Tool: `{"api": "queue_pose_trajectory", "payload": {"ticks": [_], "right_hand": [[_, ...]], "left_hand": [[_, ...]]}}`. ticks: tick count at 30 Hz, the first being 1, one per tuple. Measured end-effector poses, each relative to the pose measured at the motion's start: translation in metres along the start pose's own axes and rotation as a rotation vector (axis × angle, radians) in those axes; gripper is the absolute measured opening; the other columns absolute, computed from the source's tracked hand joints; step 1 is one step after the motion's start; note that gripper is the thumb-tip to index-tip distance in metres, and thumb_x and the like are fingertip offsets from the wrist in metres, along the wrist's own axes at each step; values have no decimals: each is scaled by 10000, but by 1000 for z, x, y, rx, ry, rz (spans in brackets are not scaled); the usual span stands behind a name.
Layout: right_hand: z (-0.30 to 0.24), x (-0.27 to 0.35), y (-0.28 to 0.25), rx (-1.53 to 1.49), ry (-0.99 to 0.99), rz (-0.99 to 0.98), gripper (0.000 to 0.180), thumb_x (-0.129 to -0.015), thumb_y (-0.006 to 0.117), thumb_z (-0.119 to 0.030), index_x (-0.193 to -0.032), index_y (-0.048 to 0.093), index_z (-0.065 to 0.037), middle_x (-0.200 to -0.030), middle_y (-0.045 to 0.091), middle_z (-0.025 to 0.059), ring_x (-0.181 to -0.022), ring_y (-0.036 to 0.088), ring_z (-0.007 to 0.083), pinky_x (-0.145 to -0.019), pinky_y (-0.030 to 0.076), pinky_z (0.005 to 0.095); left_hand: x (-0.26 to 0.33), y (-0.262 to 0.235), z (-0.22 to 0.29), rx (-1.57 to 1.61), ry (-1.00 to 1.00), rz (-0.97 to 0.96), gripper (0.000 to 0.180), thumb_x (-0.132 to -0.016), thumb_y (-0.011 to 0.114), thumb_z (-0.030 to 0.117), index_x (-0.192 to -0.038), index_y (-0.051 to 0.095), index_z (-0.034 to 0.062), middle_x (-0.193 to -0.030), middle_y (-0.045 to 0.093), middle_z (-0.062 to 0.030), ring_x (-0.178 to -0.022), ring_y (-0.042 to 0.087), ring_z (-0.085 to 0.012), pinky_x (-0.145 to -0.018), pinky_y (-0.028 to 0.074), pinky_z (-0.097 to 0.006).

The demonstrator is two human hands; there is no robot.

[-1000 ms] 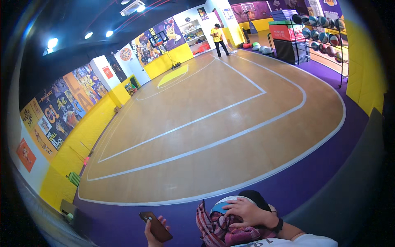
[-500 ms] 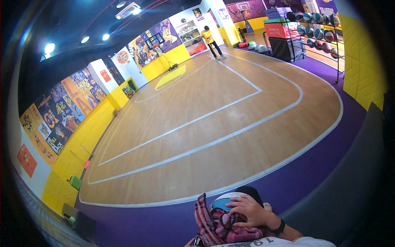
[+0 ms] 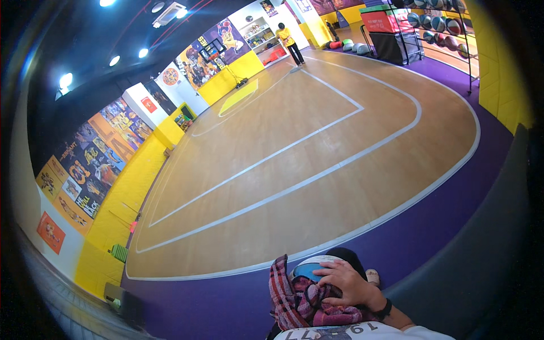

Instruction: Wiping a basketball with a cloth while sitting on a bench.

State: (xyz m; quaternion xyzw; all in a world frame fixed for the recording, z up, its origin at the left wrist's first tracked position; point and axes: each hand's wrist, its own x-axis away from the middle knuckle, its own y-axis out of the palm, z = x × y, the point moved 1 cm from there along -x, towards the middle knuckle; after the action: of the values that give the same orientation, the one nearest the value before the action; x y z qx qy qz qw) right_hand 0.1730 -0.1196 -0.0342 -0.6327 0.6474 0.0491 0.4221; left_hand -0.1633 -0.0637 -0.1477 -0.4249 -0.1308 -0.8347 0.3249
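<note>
Red plaid cloth [image 3: 306,309] bunches on the near side of the blue-and-white ball [image 3: 306,271]; the right hand [image 3: 347,283] curves over both, but whether its grip clasps cloth, or how the left grip stands, I cannot tell.

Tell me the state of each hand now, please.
Left hand: out of view, cannot be told.
Right hand: open, loosely curved over the ball and checked cloth.

Ball rack [image 3: 470,79] at right; hoop [image 3: 213,50] far back; yellow-shirted person [image 3: 288,42] standing.
</note>
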Motion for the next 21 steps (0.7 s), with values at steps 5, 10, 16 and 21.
{"api": "queue_pose_trajectory", "payload": {"ticks": [5, 10, 16, 21], "right_hand": [[2, -1, -8, -11, -40, 18, 426, -804, 729, -432, -1101, 631, -143, -1345, 583, 64, -1303, 483, 304, -1070, 331, 538], [9, 0, -5, -30, -51, 24, 428, -817, 717, -442, -1106, 629, -138, -1347, 582, 70, -1306, 482, 312, -1080, 324, 547], [7, 2, -7, -27, -66, 9, 451, -793, 756, -388, -1119, 625, -106, -1339, 583, 78, -1318, 470, 309, -1117, 299, 512], [7, 5, -6, -35, -72, 32, 449, -789, 762, -371, -1121, 623, -103, -1337, 583, 78, -1317, 471, 311, -1115, 307, 507]], "left_hand": [[23, 5, 7, -124, -12, 0, 667, -829, 631, 377, -1404, 397, 135, -1340, 510, -231, -1207, 512, -398, -980, 431, -485], [48, 3, 9, -275, -20, -10, 709, -819, 627, 375, -1436, 358, 150, -1363, 484, -252, -1225, 498, -414, -1000, 419, -485], [81, 2, 14, -460, -15, -13, 762, -809, 622, 372, -1474, 311, 169, -1391, 452, -277, -1247, 480, -432, -1024, 405, -486], [110, 2, 13, -647, -18, -2, 808, -799, 618, 369, -1505, 272, 184, -1414, 426, -298, -1265, 465, -447, -1045, 393, -486]]}}
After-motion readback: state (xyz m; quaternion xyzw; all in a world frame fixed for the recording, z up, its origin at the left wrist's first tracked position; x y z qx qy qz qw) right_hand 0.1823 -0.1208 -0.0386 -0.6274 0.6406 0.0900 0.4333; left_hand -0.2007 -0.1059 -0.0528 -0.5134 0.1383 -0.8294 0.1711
